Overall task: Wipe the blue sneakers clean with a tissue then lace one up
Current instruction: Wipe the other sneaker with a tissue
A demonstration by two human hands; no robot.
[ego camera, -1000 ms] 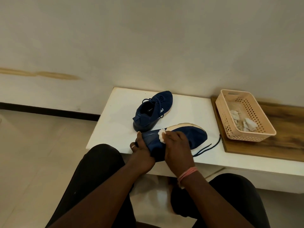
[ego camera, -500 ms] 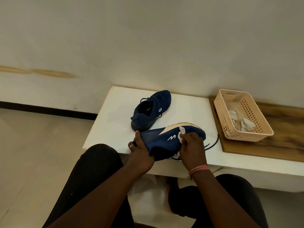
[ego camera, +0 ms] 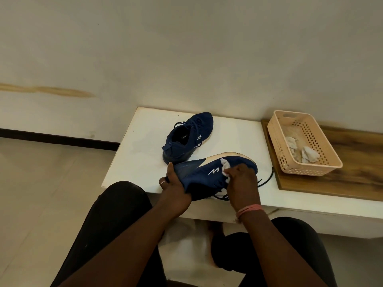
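Note:
A blue sneaker [ego camera: 204, 172] lies on its side at the front edge of the white table [ego camera: 141, 154], its pale sole facing the wall. My left hand [ego camera: 174, 186] grips its heel end. My right hand [ego camera: 241, 181] presses a crumpled white tissue [ego camera: 224, 165] against the toe half of the upper, fingers curled round the tissue. A loose dark lace [ego camera: 267, 180] trails from under this shoe to the right. The second blue sneaker [ego camera: 187, 137] stands laced behind it, toe toward the wall.
A beige perforated basket [ego camera: 281, 146] with crumpled used tissues [ego camera: 308, 155] stands on a wooden board [ego camera: 352, 162] at the right. The wall runs close behind the table. My knees are under the front edge.
My right hand with the tissue has slid along the shoe's side from near the heel toward the toe, uncovering the white logo. The left hand kept its grip on the heel.

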